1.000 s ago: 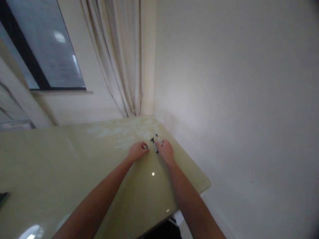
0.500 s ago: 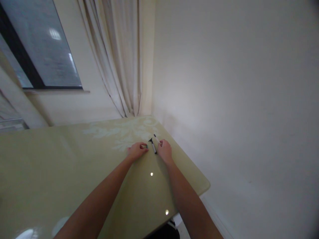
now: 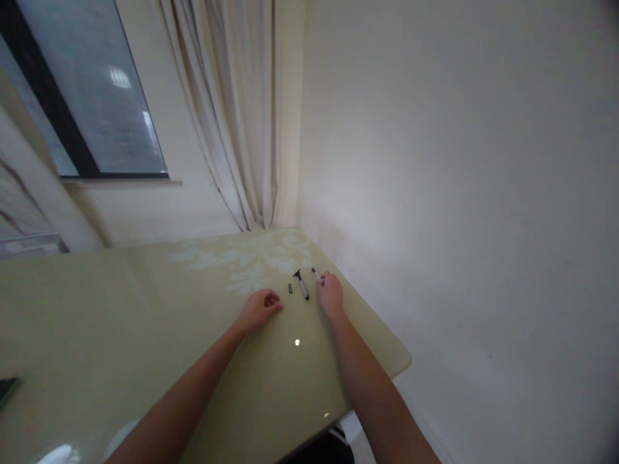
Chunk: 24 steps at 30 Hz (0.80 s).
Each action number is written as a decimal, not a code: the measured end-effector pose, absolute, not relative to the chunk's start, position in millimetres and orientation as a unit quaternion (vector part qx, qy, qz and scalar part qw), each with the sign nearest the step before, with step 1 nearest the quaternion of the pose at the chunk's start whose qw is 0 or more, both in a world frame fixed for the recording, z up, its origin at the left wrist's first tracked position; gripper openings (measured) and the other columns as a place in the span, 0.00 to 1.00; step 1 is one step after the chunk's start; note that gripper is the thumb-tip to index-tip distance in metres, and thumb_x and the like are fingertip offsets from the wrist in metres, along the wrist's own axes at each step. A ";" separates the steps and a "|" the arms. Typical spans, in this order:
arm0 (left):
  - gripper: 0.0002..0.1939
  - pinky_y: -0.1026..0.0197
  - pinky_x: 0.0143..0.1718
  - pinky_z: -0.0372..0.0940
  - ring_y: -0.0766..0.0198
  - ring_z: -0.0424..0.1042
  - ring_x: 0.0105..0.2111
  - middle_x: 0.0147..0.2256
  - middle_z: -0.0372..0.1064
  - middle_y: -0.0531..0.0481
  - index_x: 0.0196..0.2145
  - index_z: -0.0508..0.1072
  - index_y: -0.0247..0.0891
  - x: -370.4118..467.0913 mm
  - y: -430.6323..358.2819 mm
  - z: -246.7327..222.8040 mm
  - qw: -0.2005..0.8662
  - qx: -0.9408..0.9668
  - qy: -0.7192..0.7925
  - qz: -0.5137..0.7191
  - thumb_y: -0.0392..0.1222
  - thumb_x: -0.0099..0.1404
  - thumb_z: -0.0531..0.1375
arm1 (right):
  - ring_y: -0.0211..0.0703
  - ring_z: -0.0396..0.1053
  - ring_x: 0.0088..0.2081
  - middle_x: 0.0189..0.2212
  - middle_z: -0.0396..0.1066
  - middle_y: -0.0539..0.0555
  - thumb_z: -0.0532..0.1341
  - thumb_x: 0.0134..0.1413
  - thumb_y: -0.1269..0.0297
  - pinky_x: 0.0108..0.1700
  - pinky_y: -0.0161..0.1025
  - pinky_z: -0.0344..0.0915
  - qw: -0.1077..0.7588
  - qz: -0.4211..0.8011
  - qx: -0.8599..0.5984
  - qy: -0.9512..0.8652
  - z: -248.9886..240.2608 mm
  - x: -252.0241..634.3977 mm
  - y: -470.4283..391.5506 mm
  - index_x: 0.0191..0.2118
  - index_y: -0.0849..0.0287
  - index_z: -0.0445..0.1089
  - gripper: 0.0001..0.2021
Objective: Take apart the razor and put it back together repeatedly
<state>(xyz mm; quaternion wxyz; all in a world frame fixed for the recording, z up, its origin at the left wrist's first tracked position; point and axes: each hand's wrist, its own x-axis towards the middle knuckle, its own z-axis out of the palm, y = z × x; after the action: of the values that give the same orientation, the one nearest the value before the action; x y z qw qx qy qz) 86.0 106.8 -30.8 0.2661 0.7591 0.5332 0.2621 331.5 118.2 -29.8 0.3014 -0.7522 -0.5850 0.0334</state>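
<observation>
My left hand [image 3: 260, 309] rests over the table with its fingers loosely curled and apart, nothing in them. Just beyond its fingertips lies a small dark green cylinder [image 3: 290, 289], perhaps a battery. A razor [image 3: 302, 285] with a black head and pale handle lies to the right of it, head pointing away from me. On the razor's right, my right hand [image 3: 331, 295] has its fingers closed on a slim white stick with a dark tip [image 3: 316, 274]. The near end of that stick is hidden by my fingers.
The glossy pale-green table [image 3: 120, 322] meets the white wall [image 3: 459, 193] on the right, and its rounded corner is at the near right. A curtain [image 3: 242, 116] and window [image 3: 106, 96] stand behind. A dark flat object [image 3: 7, 389] shows at the left edge.
My left hand has let go of the small green cylinder and drawn back toward the near left. My right hand stays on the white stick; the view has shifted slightly.
</observation>
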 end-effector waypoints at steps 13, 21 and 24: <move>0.14 0.59 0.36 0.65 0.57 0.74 0.33 0.31 0.77 0.48 0.30 0.79 0.40 35.1 16.8 -28.7 0.366 0.759 0.448 0.299 0.53 0.63 0.63 | 0.52 0.67 0.51 0.47 0.73 0.59 0.64 0.63 0.61 0.54 0.45 0.60 0.273 -0.030 -0.616 -0.738 -22.8 301.6 113.2 0.48 0.55 0.77 0.11; 0.16 0.60 0.31 0.60 0.59 0.69 0.29 0.27 0.73 0.49 0.29 0.77 0.38 40.3 9.3 -22.4 0.357 0.735 0.482 0.316 0.54 0.62 0.62 | 0.59 0.64 0.56 0.53 0.72 0.60 0.74 0.49 0.58 0.56 0.55 0.57 0.114 0.036 -0.601 -0.790 3.6 295.6 143.2 0.46 0.50 0.81 0.17; 0.17 0.60 0.31 0.61 0.59 0.69 0.29 0.27 0.73 0.49 0.29 0.78 0.38 42.1 9.9 -21.3 0.342 0.739 0.485 0.320 0.55 0.63 0.60 | 0.58 0.67 0.53 0.48 0.75 0.59 0.76 0.46 0.61 0.55 0.53 0.58 0.098 0.039 -0.598 -0.795 10.4 296.9 153.3 0.41 0.50 0.82 0.14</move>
<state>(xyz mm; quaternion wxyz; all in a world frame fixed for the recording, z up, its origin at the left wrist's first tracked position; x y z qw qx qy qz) 42.1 9.9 -21.3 0.3416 0.7388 0.4849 0.3201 296.9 153.3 10.4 0.0984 -0.5977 -0.7947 0.0392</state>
